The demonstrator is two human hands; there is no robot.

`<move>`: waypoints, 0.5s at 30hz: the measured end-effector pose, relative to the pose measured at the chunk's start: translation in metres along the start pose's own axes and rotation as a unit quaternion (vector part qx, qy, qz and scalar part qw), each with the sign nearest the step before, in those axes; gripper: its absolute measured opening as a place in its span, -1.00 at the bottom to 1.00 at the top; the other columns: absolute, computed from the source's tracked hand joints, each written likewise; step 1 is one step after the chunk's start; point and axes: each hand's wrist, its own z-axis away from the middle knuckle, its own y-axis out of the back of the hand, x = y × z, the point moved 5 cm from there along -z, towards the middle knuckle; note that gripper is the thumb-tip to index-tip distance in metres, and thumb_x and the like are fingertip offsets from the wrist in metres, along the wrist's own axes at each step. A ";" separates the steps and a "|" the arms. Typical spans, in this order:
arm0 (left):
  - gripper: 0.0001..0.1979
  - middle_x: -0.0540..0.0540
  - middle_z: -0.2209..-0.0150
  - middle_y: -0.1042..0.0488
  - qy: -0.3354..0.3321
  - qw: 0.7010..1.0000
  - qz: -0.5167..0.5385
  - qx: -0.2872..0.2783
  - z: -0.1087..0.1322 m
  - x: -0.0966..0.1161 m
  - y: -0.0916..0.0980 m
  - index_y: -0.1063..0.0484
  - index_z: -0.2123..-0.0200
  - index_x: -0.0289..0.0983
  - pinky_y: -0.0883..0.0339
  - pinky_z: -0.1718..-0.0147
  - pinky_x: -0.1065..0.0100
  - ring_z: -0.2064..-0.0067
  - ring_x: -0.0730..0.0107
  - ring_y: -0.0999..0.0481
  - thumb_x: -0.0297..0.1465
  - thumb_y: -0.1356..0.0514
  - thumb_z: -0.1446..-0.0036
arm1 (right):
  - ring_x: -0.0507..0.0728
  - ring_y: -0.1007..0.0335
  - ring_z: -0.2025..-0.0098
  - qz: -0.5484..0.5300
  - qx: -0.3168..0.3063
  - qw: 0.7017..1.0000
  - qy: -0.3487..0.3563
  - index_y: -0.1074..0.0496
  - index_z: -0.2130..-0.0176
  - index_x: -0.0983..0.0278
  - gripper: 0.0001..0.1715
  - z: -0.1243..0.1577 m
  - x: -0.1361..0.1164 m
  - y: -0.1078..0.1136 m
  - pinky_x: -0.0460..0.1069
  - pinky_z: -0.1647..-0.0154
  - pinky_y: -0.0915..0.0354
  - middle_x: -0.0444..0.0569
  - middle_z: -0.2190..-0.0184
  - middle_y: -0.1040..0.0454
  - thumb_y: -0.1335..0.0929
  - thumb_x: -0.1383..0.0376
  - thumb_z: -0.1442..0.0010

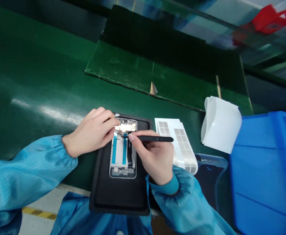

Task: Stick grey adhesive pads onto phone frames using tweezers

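An opened phone frame (122, 153) with blue strips and a circuit board at its top lies on a black tray (119, 192). My left hand (92, 132) rests on the upper left edge of the phone, fingers curled and pressing at the board. My right hand (155, 156) pinches black tweezers (149, 138), whose tip touches the phone's upper middle, close to my left fingertips. Both sleeves are blue.
A strip of grey square stickers (179, 143) lies right of the tray. A curled white sheet (221, 124) rests beyond it. A blue bin (265, 173) fills the right side. Green mats (123, 67) cover the bench behind; a red object (271, 18) is far back.
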 end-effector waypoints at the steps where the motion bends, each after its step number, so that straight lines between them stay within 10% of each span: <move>1: -0.86 -0.12 0.21 -0.46 -0.001 1.000 0.000 0.001 0.000 0.000 0.000 -0.45 0.15 -0.27 -0.26 0.22 0.20 0.16 0.22 -0.39 -0.47 -0.10 -0.30 | 0.04 -0.49 0.50 0.002 -0.001 1.000 0.002 -0.57 0.33 0.25 -0.94 0.000 0.000 0.000 -0.09 0.54 -0.39 -0.10 0.46 -0.60 -0.48 0.29 -0.17; 15: -0.85 -0.13 0.20 -0.46 0.002 1.000 0.000 -0.002 0.000 0.000 0.000 -0.46 0.15 -0.27 -0.27 0.22 0.19 0.15 0.21 -0.39 -0.46 -0.09 -0.31 | 0.02 -0.47 0.50 0.027 -0.006 1.000 0.016 -0.57 0.32 0.25 -0.96 0.001 -0.001 0.001 -0.11 0.53 -0.37 -0.12 0.47 -0.59 -0.47 0.31 -0.18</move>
